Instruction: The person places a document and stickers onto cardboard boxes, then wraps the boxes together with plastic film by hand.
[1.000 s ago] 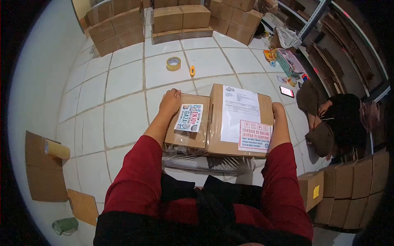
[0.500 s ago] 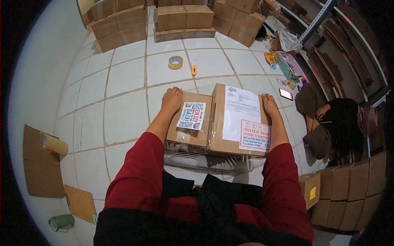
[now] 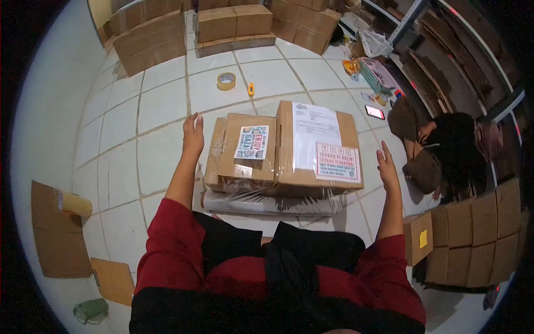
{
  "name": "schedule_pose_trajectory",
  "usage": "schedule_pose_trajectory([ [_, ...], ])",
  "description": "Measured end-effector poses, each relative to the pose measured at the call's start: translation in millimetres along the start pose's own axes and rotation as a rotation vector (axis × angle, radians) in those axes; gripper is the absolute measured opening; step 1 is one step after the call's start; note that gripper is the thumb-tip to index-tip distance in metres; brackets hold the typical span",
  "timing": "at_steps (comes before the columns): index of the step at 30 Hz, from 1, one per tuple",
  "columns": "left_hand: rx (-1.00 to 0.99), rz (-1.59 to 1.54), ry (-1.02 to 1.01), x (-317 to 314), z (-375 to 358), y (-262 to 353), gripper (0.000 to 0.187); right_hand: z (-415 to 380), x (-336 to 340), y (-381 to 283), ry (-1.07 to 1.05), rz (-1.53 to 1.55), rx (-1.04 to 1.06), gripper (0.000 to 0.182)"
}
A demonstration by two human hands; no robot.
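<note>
Two cardboard boxes stand side by side on the tiled floor before me. The left box (image 3: 227, 158) bears an "ENJOY GAZA!" sticker (image 3: 253, 143). On the taller right box (image 3: 285, 145) are a white printed sheet (image 3: 316, 131) and a red-and-white warning label (image 3: 337, 162). Clear plastic film (image 3: 267, 204) lies along their near side, around what looks like a roll. My left hand (image 3: 193, 134), fingers stretched out, is off the left box's left side. To the right of the other box, my right hand (image 3: 387, 167) is raised and open, touching nothing.
Beyond the boxes lie a tape roll (image 3: 226, 87) and a yellow cutter knife (image 3: 251, 89). A phone (image 3: 374, 112) and a seated person (image 3: 453, 145) are at right, near shelving. Stacked cartons stand at the back (image 3: 233, 22) and lower right (image 3: 473, 228). Flattened cardboard (image 3: 58, 239) lies left.
Both hands have let go of the boxes and moved outward, left and right. The boxes appear shifted slightly left and up in view, as does the whole scene.
</note>
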State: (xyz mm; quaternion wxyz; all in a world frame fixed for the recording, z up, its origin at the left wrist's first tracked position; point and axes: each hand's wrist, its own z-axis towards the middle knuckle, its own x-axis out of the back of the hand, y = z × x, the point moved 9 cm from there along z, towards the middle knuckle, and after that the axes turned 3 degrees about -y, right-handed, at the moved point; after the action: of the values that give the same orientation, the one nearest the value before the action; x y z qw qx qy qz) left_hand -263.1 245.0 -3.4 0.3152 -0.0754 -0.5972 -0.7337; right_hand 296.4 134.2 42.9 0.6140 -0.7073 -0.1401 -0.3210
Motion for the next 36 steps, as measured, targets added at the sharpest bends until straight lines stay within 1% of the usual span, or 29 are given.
schedule_pose_trajectory([
  [1,-0.027,-0.014,0.001,7.8,-16.2,13.4,0.038,-20.4,6.1,-2.3,0.053,0.005,0.023,0.052],
  [2,-0.039,-0.007,-0.035,10.1,-30.4,16.4,0.037,-40.8,7.8,1.2,0.072,0.076,-0.032,0.051],
  [3,-0.054,0.002,-0.072,14.1,-44.6,18.3,0.037,-55.3,12.3,13.7,0.089,0.091,-0.038,0.051],
  [5,-0.094,0.115,-0.088,24.4,-72.6,14.7,0.034,-82.0,25.3,69.6,0.100,-0.049,-0.231,0.051],
  [6,-0.098,0.166,-0.106,29.9,-85.6,7.9,0.034,-93.0,35.9,104.0,0.122,-0.031,-0.247,0.051],
  [8,-0.083,0.240,-0.144,43.0,-106.8,-4.1,0.033,-121.7,58.8,181.1,0.129,-0.210,-0.343,0.055],
  [9,-0.061,0.266,-0.171,47.8,-117.2,-9.8,0.033,-142.4,65.4,203.8,0.129,-0.164,-0.427,0.055],
  [11,-0.104,0.286,-0.192,55.2,-136.6,-12.7,0.030,-184.2,70.1,260.7,0.108,-0.165,-0.558,0.058],
  [13,-0.137,0.296,-0.233,54.1,-157.7,5.8,0.028,-218.4,52.6,307.1,-0.138,-0.420,-0.721,0.065],
  [14,-0.141,0.310,-0.233,53.9,-163.8,15.8,0.026,-240.0,39.1,324.8,-0.281,-0.393,-0.811,0.075],
  [15,-0.161,0.323,-0.242,51.5,-169.8,26.2,0.026,-253.9,28.5,336.3,-0.331,-0.393,-0.832,0.078],
  [16,-0.213,0.291,-0.273,47.1,-178.3,40.5,0.025,-262.6,22.0,346.6,-0.317,-0.399,-0.830,0.081],
  [17,-0.263,0.259,-0.296,43.9,-186.4,54.9,0.024,-266.4,19.8,353.6,-0.272,-0.412,-0.810,0.084],
  [18,-0.269,0.208,-0.315,40.3,-193.9,63.7,0.024,-269.2,23.2,353.1,-0.164,-0.449,-0.770,0.087],
  [20,-0.299,0.118,-0.354,28.3,-205.2,71.4,0.023,-273.6,39.1,342.7,0.105,-0.529,-0.698,0.094],
  [21,-0.310,0.146,-0.387,23.1,-214.5,90.0,0.022,-282.0,49.3,329.0,0.232,-0.536,-0.714,0.098],
  [23,-0.303,0.095,-0.444,10.9,-227.7,99.7,0.022,-307.2,67.1,309.2,0.385,-0.449,-0.881,0.097],
  [24,-0.331,0.074,-0.468,6.0,-235.0,109.2,0.022,-331.5,69.8,312.6,0.526,-0.367,-1.066,0.097],
  [25,-0.359,0.055,-0.493,1.4,-241.7,118.5,0.022,-342.9,61.2,327.2,0.439,-0.382,-1.151,0.083],
  [26,-0.309,0.013,-0.513,-4.0,-247.7,113.9,0.023,-336.6,18.3,423.8,0.013,-0.224,-0.915,0.065],
  [27,-0.301,0.053,-0.546,-9.3,-254.7,116.6,0.024,-350.4,-35.1,502.8,-0.149,0.128,-0.978,0.055],
  [29,-0.232,-0.137,-0.665,-26.3,-269.7,123.5,0.022,-358.7,-9.2,417.3,-0.098,-0.055,-1.117,0.048],
  [30,-0.272,-0.093,-0.715,-34.1,-279.0,133.4,0.020,-352.1,-6.6,412.0,0.059,0.049,-1.044,0.045],
  [31,-0.241,-0.165,-0.795,-47.8,-288.4,132.0,0.020,-348.5,-4.3,408.6,0.214,0.156,-0.966,0.043],
  [32,-0.213,-0.238,-0.876,-62.1,-297.1,132.0,0.019,-333.4,-2.7,405.9,0.147,-0.118,-0.824,0.046],
  [33,-0.255,-0.215,-0.936,-71.3,-306.5,141.7,0.019,-327.7,-2.5,412.5,0.145,-0.116,-0.803,0.046],
  [34,-0.296,-0.191,-0.994,-80.2,-315.5,152.6,0.019,-325.0,3.7,417.5,0.217,-0.106,-0.845,0.050],
  [35,-0.231,-0.244,-1.070,-88.6,-325.5,158.3,0.020,-319.7,7.7,421.3,0.289,-0.094,-0.885,0.055],
  [36,-0.272,-0.250,-1.090,-99.5,-332.2,157.2,0.021,-311.0,20.3,404.6,0.342,-0.120,-0.822,0.055],
])
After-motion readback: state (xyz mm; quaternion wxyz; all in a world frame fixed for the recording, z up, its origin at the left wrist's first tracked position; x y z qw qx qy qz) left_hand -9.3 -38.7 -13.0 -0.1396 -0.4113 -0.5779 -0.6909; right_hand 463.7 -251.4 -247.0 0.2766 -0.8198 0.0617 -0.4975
